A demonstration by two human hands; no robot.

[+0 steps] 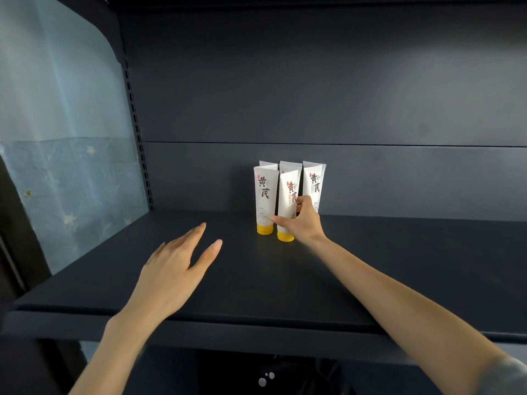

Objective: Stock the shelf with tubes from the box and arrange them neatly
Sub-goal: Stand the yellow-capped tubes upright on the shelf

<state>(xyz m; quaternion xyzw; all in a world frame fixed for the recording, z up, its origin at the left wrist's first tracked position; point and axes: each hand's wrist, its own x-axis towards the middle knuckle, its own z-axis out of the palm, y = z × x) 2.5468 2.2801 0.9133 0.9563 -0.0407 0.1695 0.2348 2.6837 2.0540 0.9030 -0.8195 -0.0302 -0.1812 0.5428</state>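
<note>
Several white tubes with yellow caps stand cap-down near the back of the dark shelf [285,280]. The front row holds a left tube [265,201], a middle tube [287,203] and a right tube [314,186]; others stand behind them, mostly hidden. My right hand [302,222] grips the lower part of the middle tube, thumb on its left side and fingers on its right. This tube leans slightly. My left hand [176,266] hovers flat over the shelf to the left, fingers straight, holding nothing. The box is out of view.
A dark back panel [313,109] closes the shelf behind the tubes. A slotted upright [137,132] runs along the left side, beside a pale blue wall [57,124]. The shelf's front edge [228,323] crosses under both forearms.
</note>
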